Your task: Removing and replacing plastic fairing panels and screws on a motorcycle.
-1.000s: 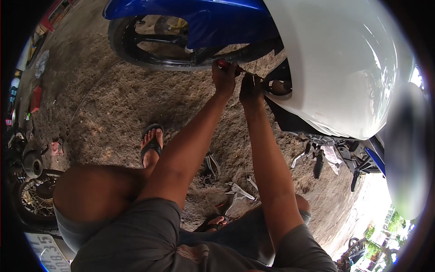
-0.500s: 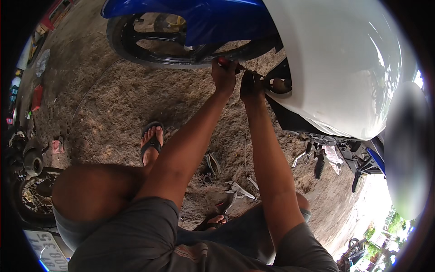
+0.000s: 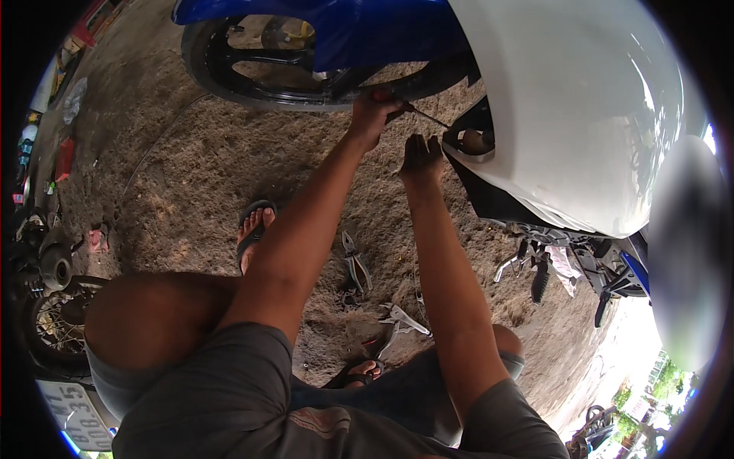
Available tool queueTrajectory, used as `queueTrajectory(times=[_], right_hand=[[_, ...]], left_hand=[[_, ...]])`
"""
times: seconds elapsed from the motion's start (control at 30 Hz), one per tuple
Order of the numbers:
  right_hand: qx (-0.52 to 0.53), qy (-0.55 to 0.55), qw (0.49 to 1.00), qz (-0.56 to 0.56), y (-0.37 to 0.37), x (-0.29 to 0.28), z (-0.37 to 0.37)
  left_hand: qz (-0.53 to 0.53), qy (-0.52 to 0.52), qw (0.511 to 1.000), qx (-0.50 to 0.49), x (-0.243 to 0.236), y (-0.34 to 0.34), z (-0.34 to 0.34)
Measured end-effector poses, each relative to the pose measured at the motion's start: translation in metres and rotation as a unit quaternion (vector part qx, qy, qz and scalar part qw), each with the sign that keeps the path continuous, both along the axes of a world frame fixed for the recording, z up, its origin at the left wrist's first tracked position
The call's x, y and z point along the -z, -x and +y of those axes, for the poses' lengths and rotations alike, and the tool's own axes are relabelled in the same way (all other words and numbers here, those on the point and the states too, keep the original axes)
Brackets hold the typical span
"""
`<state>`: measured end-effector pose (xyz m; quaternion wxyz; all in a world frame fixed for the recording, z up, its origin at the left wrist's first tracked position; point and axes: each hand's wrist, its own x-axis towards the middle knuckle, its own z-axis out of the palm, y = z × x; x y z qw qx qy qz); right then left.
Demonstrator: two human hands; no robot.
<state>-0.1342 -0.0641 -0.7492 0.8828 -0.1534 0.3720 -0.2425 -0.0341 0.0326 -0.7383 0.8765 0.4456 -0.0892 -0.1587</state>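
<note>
My left hand (image 3: 371, 122) is closed round the red handle of a screwdriver (image 3: 424, 115). Its thin shaft points right, and the tip meets the dark edge of an opening in a motorcycle's white fairing (image 3: 566, 99). Just below the shaft is my right hand (image 3: 422, 159), its darkened fingers curled beside the fairing's lower corner; whatever they hold is hidden. Inside the opening a rounded brownish part (image 3: 475, 141) shows. To the left stands the motorcycle's black front wheel (image 3: 260, 88) under a blue fender (image 3: 382, 34).
Pliers (image 3: 356, 262) and silver locking pliers (image 3: 404, 319) lie on the rough dirt floor between my feet. A foot peg (image 3: 540, 279) juts out below the fairing at right. Another motorcycle's spoked wheel (image 3: 61, 327) stands at far left.
My right hand has drawn down and slightly left, away from the screwdriver. My left hand has shifted a little left, and the shaft now shows plainly, reaching the opening's edge.
</note>
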Motion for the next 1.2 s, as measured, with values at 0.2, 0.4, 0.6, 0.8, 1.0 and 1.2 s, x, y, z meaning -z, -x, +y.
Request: queueTrajectory(times=[0.2,0.4,0.6,0.8,1.0,1.2], right_hand=[[0.12,0.052,0.991,0.029,0.024,0.018,-0.017],[-0.1,-0.106,0.924,-0.353,0.04,0.07,-0.105],[-0.141,-0.084,0.901,-0.401,0.037,0.063,-0.12],[-0.19,0.005,0.921,-0.339,0.043,0.072,-0.113],[-0.145,0.084,0.968,-0.188,0.052,0.055,-0.095],[-0.25,0.261,0.914,-0.183,0.06,0.042,-0.074]], left_hand=[[-0.018,-0.311,0.947,0.076,-0.03,-0.023,0.013],[-0.066,-0.237,0.957,0.157,-0.026,-0.046,0.01],[-0.044,-0.234,0.954,0.184,-0.032,-0.048,0.012],[-0.092,-0.406,0.88,0.229,-0.031,-0.056,0.014],[-0.168,-0.325,0.911,0.19,-0.037,-0.051,0.014],[-0.153,-0.45,0.849,0.233,-0.031,-0.057,0.015]])
